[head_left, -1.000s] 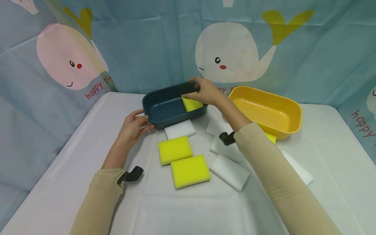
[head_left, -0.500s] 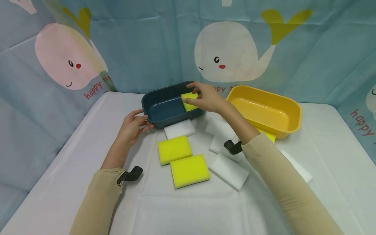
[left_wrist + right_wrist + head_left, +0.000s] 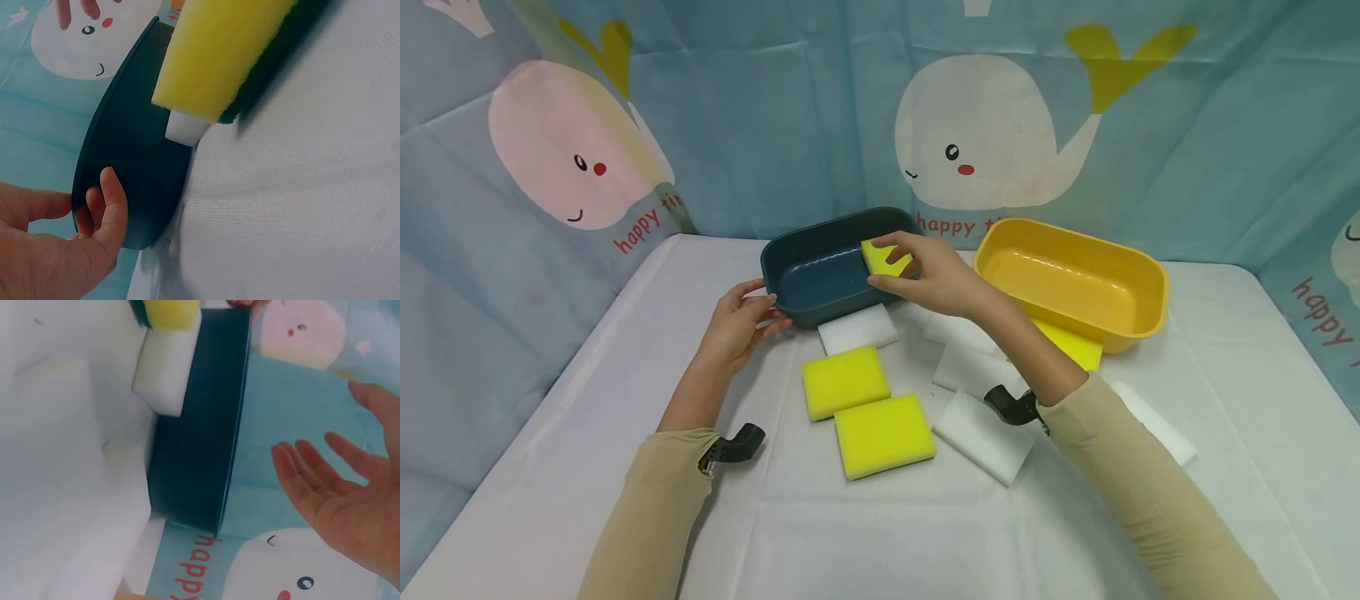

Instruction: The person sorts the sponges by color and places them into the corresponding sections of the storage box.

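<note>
My left hand [image 3: 733,329] holds the near left corner of a dark teal bin [image 3: 820,315], thumb at the rim and fingers against the outer wall, also seen on the bin wall [image 3: 144,187] in the left wrist view. Inside the bin's right end lies a yellow sponge [image 3: 877,258], partly hidden by my right hand [image 3: 942,273]. That hand hovers over the bin's near right edge with its fingers spread and nothing in them; the right wrist view shows the bare palm [image 3: 350,500]. A white sponge [image 3: 859,329] lies right against the bin's front.
Two yellow sponges [image 3: 886,437] lie in the middle of the white table. Several white sponges [image 3: 985,437] are spread to the right, some under my right arm. A yellow bin [image 3: 1075,237] stands at the back right, with another yellow sponge [image 3: 1070,343] at its front. A whale-print curtain hangs behind.
My right hand has let go of the yellow sponge in the teal bin and drawn back toward me, its fingers loosening. The left hand has stayed on the bin.
</note>
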Motion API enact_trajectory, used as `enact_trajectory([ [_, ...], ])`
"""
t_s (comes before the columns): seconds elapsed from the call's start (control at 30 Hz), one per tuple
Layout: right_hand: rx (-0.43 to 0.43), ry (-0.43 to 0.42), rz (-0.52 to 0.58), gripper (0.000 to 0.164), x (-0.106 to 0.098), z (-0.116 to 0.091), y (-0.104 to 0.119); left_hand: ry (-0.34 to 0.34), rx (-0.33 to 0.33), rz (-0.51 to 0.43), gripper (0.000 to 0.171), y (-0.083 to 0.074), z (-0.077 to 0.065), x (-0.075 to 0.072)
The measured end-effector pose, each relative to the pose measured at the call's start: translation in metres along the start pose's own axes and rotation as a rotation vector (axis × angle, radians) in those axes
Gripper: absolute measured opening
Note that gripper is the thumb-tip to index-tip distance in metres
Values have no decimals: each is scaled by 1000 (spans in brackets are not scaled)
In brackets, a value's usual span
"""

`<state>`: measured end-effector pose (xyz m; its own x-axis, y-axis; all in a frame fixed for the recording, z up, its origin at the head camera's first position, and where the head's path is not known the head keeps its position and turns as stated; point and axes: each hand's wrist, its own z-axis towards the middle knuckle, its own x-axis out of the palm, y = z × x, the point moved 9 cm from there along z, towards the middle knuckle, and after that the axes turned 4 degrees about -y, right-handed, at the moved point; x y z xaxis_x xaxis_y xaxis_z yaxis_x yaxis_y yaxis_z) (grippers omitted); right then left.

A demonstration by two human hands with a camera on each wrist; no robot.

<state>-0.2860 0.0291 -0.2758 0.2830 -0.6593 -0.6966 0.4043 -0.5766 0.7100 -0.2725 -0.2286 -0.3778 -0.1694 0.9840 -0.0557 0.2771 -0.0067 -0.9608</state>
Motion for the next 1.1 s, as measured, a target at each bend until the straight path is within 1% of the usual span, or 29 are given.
enact_trajectory([
  [0.2, 5, 36, 25, 58, 7, -16, 2, -1, 3, 2, 61, 0, 0, 0],
  [0.4, -41, 51, 61, 58, 11, -34, 10, 2, 5, -3, 61, 1, 0, 0],
  [0.6, -64, 50, 82, 58, 16, -49, 14, 8, 12, -4, 61, 1, 0, 0],
  [0.73, -73, 47, 91, 59, 19, -59, 15, 6, 16, -1, 61, 1, 0, 0],
  [0.93, -100, 58, 144, 61, 25, -71, 14, 3, 20, 1, 61, 0, 0, 0],
  [1.1, -74, 87, 164, 61, 30, -80, 11, 4, 18, -1, 61, 0, 1, 0],
])
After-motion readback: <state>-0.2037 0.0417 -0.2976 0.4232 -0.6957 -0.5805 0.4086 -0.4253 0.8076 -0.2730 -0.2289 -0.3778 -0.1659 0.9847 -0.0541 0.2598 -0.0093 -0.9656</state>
